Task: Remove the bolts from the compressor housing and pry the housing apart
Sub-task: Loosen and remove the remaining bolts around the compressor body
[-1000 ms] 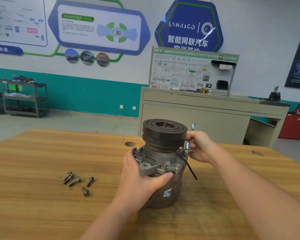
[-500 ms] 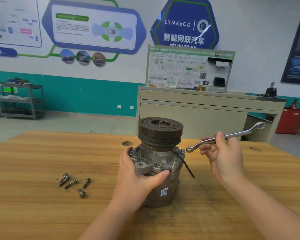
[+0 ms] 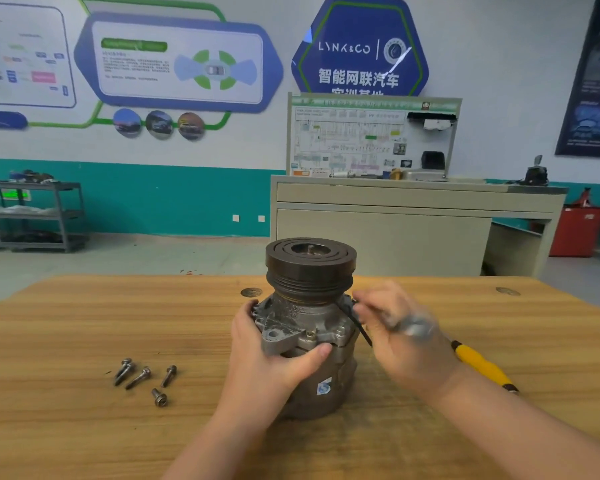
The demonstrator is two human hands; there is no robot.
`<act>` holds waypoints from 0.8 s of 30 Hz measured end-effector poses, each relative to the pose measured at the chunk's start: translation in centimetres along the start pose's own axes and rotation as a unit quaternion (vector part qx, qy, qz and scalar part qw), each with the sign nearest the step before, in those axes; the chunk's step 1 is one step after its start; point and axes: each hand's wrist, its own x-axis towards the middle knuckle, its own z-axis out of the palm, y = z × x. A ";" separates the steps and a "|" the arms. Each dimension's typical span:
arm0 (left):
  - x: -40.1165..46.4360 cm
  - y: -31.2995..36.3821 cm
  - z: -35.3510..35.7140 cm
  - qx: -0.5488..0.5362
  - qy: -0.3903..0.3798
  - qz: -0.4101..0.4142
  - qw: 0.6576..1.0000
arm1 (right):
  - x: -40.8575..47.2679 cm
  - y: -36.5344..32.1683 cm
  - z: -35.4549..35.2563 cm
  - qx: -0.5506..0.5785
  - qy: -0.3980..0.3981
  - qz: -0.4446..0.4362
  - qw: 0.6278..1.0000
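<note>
The grey compressor housing stands upright on the wooden table, its dark pulley on top. My left hand grips the housing from the left, thumb across the front flange. My right hand is motion-blurred just right of the housing, fingers curled on a blurred silver wrench near the right-side flange. A black strap hangs off that side. Several removed bolts lie loose on the table to the left.
A yellow-handled screwdriver lies on the table behind my right wrist. Beyond the table's far edge stand a beige cabinet with a training board, a metal shelf at the left and a red bin at the right.
My right hand, which had lifted the wrench up and away to the right, has come back down beside the housing's right flange. The left hand keeps its grip. The camera tilted slightly.
</note>
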 end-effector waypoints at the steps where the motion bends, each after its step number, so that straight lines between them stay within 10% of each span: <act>1: 0.0 0.0 0.0 0.001 -0.002 0.000 1.000 | -0.4 0.0 0.1 -0.034 -0.009 -0.041 0.999; 6: 0.1 -0.1 0.0 -0.006 -0.004 -0.007 1.000 | -0.8 -1.6 1.5 0.145 0.185 0.189 0.953; 10: 0.0 -0.2 0.0 -0.009 -0.007 -0.008 1.000 | 1.3 0.1 1.7 0.315 0.371 0.460 0.743; 14: 0.0 -0.1 0.0 -0.010 -0.005 -0.006 1.000 | 3.4 4.1 1.7 0.466 0.276 0.621 0.567; 18: 0.0 0.0 0.0 -0.015 -0.011 -0.009 1.000 | 4.0 6.0 2.1 0.532 0.123 0.655 0.522; 22: 0.1 -0.1 0.0 -0.020 -0.011 -0.007 1.000 | 4.0 5.6 0.9 0.592 0.245 0.611 0.465; 24: 0.1 -0.2 0.0 -0.019 -0.008 -0.008 1.000 | 3.4 4.6 0.1 0.565 0.302 0.586 0.496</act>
